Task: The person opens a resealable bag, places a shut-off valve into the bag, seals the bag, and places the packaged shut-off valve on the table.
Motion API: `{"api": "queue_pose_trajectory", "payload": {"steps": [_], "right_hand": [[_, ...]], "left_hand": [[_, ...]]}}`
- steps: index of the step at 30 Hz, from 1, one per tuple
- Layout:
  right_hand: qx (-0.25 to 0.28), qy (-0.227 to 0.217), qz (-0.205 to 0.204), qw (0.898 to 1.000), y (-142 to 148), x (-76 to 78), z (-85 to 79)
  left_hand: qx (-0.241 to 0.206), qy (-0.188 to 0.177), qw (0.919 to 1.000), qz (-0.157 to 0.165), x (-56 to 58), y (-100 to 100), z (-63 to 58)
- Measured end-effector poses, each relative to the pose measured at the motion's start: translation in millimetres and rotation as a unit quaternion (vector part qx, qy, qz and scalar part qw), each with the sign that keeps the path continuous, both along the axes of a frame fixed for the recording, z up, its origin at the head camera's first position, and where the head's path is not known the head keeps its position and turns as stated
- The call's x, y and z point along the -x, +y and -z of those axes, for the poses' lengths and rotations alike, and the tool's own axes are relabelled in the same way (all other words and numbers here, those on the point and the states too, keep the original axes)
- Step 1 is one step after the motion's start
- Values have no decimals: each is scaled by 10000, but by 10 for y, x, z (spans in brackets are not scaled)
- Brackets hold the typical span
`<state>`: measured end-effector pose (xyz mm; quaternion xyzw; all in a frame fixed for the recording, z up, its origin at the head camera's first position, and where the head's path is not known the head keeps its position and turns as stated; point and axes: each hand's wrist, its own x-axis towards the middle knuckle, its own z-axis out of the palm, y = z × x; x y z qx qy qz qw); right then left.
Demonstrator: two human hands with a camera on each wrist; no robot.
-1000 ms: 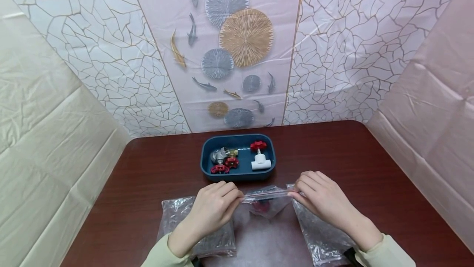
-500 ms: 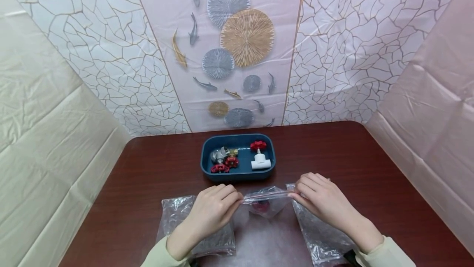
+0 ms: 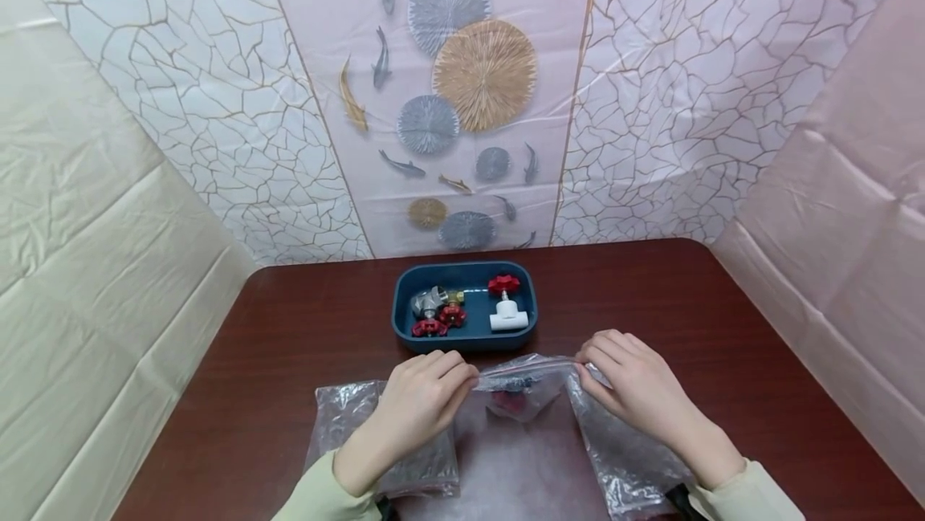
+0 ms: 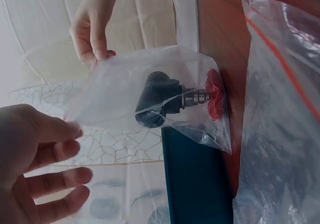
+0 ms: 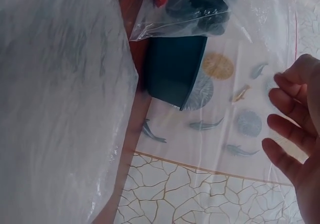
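A clear zip bag [image 4: 112, 96] hangs between both hands, with a valve [image 4: 167, 96] inside. The valve has a black body, a metal stem and a red handwheel [image 4: 215, 94] at the bag's bottom end. My left hand [image 3: 419, 400] pinches the left end of the bag's zip edge between thumb and index finger, the other fingers loosely bent. At the right end of that edge, my right hand [image 3: 639, 380] pinches the corner with thumb and forefinger. In the head view the bag's front hides most of the valve.
Beyond the hands stands a dark blue tray [image 3: 470, 343] holding a silver valve [image 3: 426, 304], a brass valve [image 3: 453, 315] and a white tee valve [image 3: 509, 317], all red-handled. Flat clear bags lie left [image 3: 422, 461] and right [image 3: 629, 453] on the dark red table [image 3: 303, 320].
My right hand has shifted slightly right and up, lifting the right end of the zip edge. More of the valve's dark body shows at the bag's mouth. The left hand has barely moved.
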<state>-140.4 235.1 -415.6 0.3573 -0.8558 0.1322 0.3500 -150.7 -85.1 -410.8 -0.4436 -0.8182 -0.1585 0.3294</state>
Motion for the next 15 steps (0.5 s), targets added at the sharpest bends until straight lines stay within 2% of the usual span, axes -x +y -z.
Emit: {"api": "queue_pose_trajectory", "payload": {"steps": [3,9,15], "right_hand": [[-78,-81,189,9998,3,34,32],[-91,-198,360,9991,10,113,122],[-181,-495,581,9969,11,140,173]], "left_hand": [[79,-50,9998,-196,36,36,25],[154,-514,9972,-516,114,89,127],[331,-647,9958,-556,143,103,188]]}}
